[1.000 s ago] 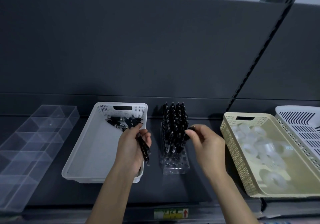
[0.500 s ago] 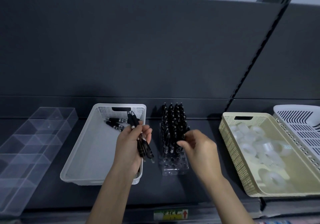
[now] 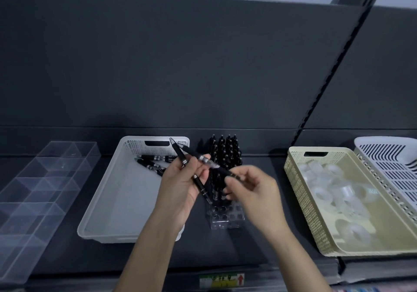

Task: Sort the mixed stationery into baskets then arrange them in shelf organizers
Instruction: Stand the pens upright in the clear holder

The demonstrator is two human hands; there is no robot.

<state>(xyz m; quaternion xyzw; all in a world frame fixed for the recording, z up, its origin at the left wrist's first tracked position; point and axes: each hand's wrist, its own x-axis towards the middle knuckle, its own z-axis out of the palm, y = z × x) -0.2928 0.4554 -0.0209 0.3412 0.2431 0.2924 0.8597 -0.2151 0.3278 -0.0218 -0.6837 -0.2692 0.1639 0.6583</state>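
Pen: black barrel, silver bands, clear grip section; I see it tilted in the air between both hands, above the clear pen rack.
Right hand: fingertips pinch its lower end.
Left hand: fingers curled round a second pen, which crosses the first.
White basket: a few matching pens lie at its far end.

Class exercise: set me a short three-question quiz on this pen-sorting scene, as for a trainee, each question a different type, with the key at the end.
1. True or false: the beige basket holds clear tape rolls.
2. The pen rack stands: A between the white basket and the beige basket; B left of the white basket; C inside the beige basket.
3. Fill in: the left hand and the right hand both hold black ____.
Key: 1 true; 2 A; 3 pens.
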